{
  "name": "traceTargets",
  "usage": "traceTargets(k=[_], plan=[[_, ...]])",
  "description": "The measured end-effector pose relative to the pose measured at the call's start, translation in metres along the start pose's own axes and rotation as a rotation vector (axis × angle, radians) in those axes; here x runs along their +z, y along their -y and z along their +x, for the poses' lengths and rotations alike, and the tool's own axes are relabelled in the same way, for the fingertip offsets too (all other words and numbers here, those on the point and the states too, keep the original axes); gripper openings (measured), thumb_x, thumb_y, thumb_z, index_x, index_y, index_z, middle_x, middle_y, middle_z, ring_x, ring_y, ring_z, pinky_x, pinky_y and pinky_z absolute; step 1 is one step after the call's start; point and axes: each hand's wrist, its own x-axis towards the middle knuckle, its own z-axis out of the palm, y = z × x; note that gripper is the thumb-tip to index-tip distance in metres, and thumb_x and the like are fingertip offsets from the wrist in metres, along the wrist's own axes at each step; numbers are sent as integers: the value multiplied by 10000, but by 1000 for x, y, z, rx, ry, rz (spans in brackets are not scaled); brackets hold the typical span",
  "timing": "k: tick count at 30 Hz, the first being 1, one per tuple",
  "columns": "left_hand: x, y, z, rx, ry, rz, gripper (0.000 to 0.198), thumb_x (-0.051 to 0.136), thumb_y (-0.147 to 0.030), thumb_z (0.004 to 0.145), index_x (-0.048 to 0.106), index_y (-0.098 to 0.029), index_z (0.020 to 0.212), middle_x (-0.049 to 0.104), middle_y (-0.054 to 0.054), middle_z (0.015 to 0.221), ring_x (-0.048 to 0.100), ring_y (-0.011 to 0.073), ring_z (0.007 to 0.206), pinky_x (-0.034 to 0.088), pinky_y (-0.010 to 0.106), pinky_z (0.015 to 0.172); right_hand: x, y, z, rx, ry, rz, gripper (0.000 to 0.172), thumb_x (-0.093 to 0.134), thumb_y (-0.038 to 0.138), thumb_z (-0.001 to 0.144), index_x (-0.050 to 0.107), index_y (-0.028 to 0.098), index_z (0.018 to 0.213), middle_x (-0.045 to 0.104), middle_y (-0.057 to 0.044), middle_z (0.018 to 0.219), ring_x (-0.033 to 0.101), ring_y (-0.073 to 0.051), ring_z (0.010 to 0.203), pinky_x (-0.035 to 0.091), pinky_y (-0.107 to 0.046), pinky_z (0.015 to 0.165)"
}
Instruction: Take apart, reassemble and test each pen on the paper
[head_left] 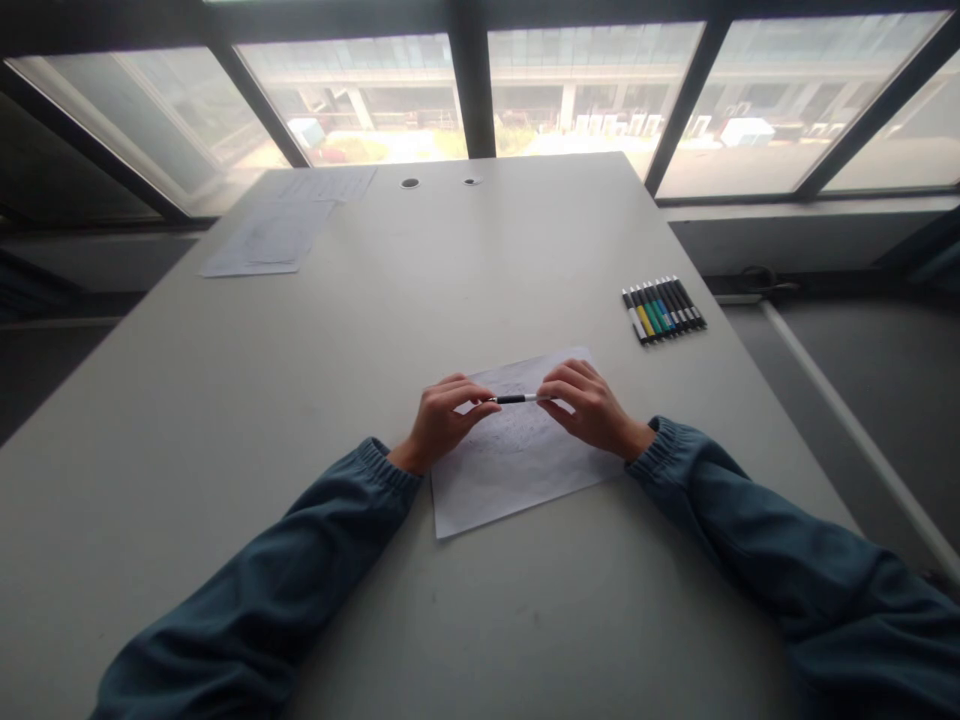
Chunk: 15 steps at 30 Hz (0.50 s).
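A thin black and white pen [516,399] is held level between both hands, just above a white sheet of paper [517,470] with faint line drawing on it. My left hand [444,418] pinches the pen's left end with curled fingers. My right hand [589,405] grips the right, white end, fingers closed round it. Both wrists rest at the sheet's edges. Dark blue-green sleeves cover both forearms.
A row of several markers [663,308] with yellow, green and blue bands lies to the right, near the table's right edge. More printed sheets [279,232] lie at the far left corner. Two round cable holes [410,183] sit near the far edge, below large windows.
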Motion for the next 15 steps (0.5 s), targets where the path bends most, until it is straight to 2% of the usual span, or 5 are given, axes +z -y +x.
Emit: traceTargets(k=[15], plan=[[1,-1,0,4,0,-36,143,804,-319,823,762,-199,889,758,46,785,661,162,708,544,307,691,1,2,0,-19,23,-7,60,563,205,991,612,225,963,677,-51,915,557,-212,888,444,-379,829]])
